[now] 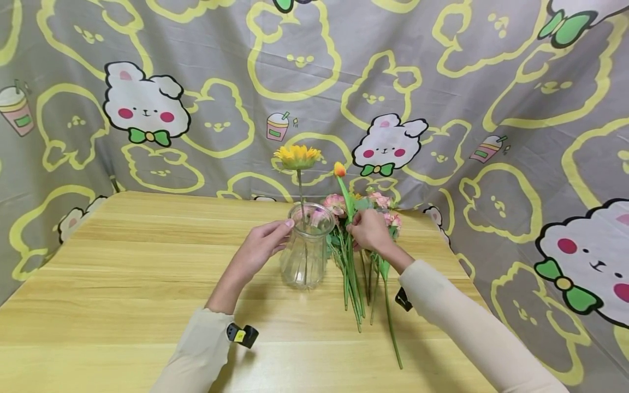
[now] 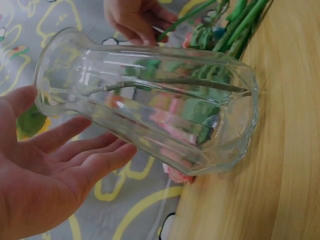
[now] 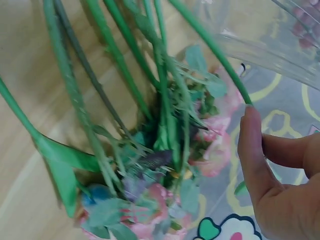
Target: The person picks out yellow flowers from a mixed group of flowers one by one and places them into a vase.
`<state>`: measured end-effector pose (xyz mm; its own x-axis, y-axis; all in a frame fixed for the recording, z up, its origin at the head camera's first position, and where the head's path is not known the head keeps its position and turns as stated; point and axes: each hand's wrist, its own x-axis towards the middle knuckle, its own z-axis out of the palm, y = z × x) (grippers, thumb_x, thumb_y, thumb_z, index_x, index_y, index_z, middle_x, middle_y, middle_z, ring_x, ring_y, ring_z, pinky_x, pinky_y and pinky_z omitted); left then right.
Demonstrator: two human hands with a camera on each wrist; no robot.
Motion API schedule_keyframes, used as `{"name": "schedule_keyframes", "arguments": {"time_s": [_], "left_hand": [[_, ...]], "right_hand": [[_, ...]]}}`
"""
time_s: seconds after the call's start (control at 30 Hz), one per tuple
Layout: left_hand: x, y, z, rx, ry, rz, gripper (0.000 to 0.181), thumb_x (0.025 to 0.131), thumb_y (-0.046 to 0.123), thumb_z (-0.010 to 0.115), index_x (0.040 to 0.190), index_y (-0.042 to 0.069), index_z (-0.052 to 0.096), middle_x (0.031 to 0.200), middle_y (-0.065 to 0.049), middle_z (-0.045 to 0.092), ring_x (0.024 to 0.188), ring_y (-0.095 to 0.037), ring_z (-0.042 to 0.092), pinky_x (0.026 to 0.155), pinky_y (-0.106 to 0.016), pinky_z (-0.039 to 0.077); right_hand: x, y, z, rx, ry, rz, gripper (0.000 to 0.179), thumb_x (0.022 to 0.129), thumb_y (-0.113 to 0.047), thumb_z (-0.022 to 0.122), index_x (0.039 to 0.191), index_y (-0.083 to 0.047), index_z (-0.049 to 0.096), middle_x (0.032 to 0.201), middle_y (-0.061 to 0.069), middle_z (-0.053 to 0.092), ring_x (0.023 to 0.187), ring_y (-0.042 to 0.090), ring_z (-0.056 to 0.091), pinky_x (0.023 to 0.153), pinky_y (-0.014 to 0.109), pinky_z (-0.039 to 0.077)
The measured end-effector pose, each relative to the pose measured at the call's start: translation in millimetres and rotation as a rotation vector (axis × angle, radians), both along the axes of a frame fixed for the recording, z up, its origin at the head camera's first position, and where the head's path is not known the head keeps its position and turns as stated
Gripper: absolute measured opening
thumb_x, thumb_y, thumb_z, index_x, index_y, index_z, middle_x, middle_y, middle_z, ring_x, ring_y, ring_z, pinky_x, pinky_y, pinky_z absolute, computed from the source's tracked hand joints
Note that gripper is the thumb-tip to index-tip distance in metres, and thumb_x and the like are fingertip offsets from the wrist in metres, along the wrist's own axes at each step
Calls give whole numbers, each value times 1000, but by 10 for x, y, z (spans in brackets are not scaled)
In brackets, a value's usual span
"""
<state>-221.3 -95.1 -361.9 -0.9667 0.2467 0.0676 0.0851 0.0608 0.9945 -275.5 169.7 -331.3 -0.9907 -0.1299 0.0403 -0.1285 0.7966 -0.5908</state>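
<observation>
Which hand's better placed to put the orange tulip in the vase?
Likely the right hand: it pinches the orange tulip beside the vase; the left hand, at its rim, holds no flower.

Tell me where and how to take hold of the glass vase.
The glass vase is probably best gripped at the neck, just below the flared rim, coming from the left: it stands upright and narrows there, while flower stems crowd its right side.

Bright light across the bench (image 1: 147, 273), soft shadows lower centre, and there, white glints on the vase (image 2: 165, 112), wrist views dimmer, softer.
</observation>
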Motion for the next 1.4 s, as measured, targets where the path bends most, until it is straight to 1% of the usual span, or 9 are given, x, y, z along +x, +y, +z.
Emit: {"name": "schedule_keyframes", "arguments": {"time_s": [0.23,0.47,0.67,0.77,0.93,1.0,1.13,1.3,1.4], "left_hand": [[-4,-6,-9,0,-8,-2,67,102,52,55,147,1,51,149,-18,53,138,-34,52,115,-44,47],[-5,-8,-18,-3,-5,-2,68,103,52,54,147,0,50,149,-19,52,138,-35,52,115,-44,47],[-5,-3,1,16,-10,0,66,103,50,56,145,0,52,148,-18,54,137,-34,53,115,-45,47],[-7,-2,3,15,-8,-1,66,102,51,56,146,0,52,148,-18,54,137,-34,53,115,-46,47],[-9,-5,2,8,-4,4,66,102,51,56,145,2,53,148,-18,54,136,-34,53,115,-44,48],[-12,-4,4,8,-1,4,66,102,51,55,145,1,53,147,-18,54,136,-34,54,114,-44,48],[-11,-5,4,3,0,2,66,103,51,55,145,1,53,147,-18,54,136,-34,54,114,-43,48],[-1,-10,0,-5,0,-2,68,103,52,54,146,1,51,149,-18,53,138,-34,52,115,-44,47],[-2,-6,-4,-7,2,-6,68,103,53,54,147,1,51,149,-19,52,138,-35,52,115,-45,47]], "right_hand": [[-50,-27,253,22,53,15,13,98,-10,66,97,2,63,77,23,71,52,25,72,53,32,63],[-71,-58,481,22,29,13,19,98,-11,67,112,0,64,81,22,74,55,23,72,48,31,61],[-75,-75,624,4,56,20,19,96,-8,65,114,0,63,82,23,74,55,21,72,45,32,60],[-72,-90,692,-9,84,16,20,97,-8,65,114,1,64,86,22,75,54,17,70,49,33,61],[-57,-104,784,-41,115,18,19,98,-7,65,115,0,63,97,21,76,62,24,73,60,38,65],[-46,-104,822,-45,136,18,18,98,-7,65,115,0,64,97,21,76,65,27,74,75,43,65],[-31,-116,924,-76,170,12,18,98,-7,64,115,-1,65,96,20,77,69,29,75,83,45,64],[-23,-143,1099,-143,198,4,18,98,-9,65,115,-3,64,96,22,76,71,30,76,66,34,65],[-7,-136,1217,-192,221,5,19,98,-8,64,116,-1,62,100,24,76,71,29,76,65,33,65]]}}
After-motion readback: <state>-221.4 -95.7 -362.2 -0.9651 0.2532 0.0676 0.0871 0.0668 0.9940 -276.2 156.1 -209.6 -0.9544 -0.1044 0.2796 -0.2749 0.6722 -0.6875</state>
